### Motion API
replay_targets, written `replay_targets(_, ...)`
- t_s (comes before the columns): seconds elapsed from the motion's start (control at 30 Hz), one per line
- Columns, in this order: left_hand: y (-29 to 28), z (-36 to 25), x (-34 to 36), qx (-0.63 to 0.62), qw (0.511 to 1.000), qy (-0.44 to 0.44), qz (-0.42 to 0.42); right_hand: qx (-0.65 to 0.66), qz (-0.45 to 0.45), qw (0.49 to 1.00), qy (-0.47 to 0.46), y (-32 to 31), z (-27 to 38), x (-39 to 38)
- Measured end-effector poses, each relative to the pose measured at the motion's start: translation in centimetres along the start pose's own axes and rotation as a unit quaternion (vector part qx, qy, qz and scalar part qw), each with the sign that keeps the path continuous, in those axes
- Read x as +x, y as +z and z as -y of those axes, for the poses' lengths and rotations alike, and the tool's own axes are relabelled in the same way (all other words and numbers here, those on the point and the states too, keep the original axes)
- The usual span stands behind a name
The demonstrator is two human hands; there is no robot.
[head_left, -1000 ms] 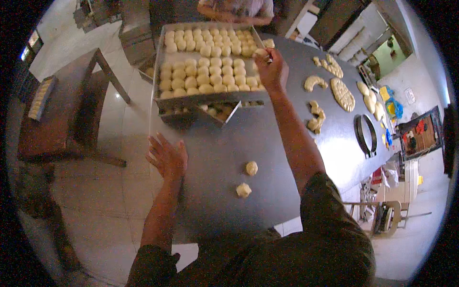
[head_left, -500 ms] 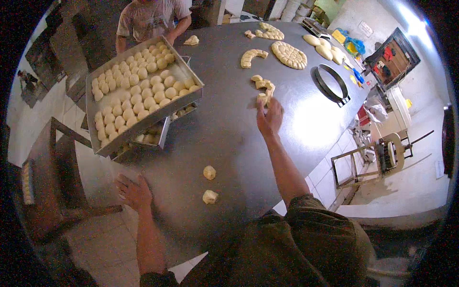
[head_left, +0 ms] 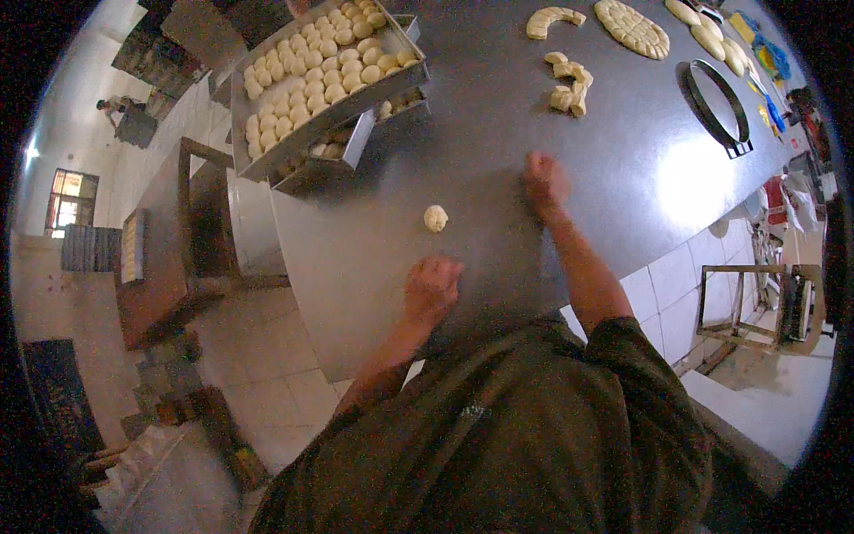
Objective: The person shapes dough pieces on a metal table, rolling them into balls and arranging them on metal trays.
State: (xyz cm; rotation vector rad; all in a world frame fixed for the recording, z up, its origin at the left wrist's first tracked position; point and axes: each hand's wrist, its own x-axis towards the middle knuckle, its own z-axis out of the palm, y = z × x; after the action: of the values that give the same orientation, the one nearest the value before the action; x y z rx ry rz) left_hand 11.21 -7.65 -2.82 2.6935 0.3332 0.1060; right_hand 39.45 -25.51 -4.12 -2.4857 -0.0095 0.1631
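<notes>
My left hand [head_left: 433,287] is curled low over the steel table [head_left: 480,178], near its front edge. Its fingers cover the spot of the nearer dough piece, which is hidden under them. Just beyond it lies one small rough dough ball [head_left: 435,218], untouched. Further right, my right hand [head_left: 544,185] is closed with fingers bent down toward the tabletop; whatever it may hold is hidden. Ahead of that hand sits a cluster of cut dough pieces [head_left: 571,84], apart from the fingers.
A tray of round dough balls [head_left: 418,73] rests on stacked trays at the far left. Farther back are a curved dough strip [head_left: 553,20] and a scored dough round [head_left: 632,28]. A metal ring [head_left: 719,109] and smooth dough loaves [head_left: 707,37] lie at the right.
My right hand has left the cut dough pieces and drawn nearer. My left hand has moved right from the table's edge over the nearer dough piece. The view has shifted.
</notes>
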Motion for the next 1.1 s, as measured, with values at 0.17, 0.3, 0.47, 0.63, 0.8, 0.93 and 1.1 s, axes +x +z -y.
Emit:
replay_targets(0.17, -4.1, 13.4, -11.3, 0.157, 0.985, 0.076, 0.0, -0.24, 0.129, 0.86, -0.431, -3.3, -8.8, -11.2)
replay_targets(0.3, -5.7, 12.2, -1.9, 0.138, 0.966, -0.079, -0.203, -0.184, -0.012, 0.936, -0.301, -2.3, 0.0, -7.5)
replay_targets(0.47, -4.6, 12.1, -8.3, 0.137, 0.988, 0.069, -0.036, -0.229, 0.009, 0.906, -0.357, 1.7, -5.5, -12.6)
replay_targets(0.63, -6.0, 17.4, -0.4, 0.174, 0.971, 0.051, -0.157, -0.195, -0.045, 0.928, -0.316, -3.1, -3.5, -5.5)
replay_targets(0.8, -3.0, 10.8, -4.5, 0.03, 0.992, 0.064, -0.1, -0.234, 0.059, 0.916, -0.322, 2.5, -5.3, -9.4)
replay_targets(0.93, -5.3, 19.1, -2.3, 0.18, 0.965, 0.106, -0.16, -0.203, 0.065, 0.92, -0.329, -6.7, -4.5, -6.9)
replay_targets(1.1, 1.0, 17.5, -3.6, 0.175, 0.964, 0.128, -0.156, -0.229, -0.04, 0.916, -0.328, 0.8, -5.3, -2.7)
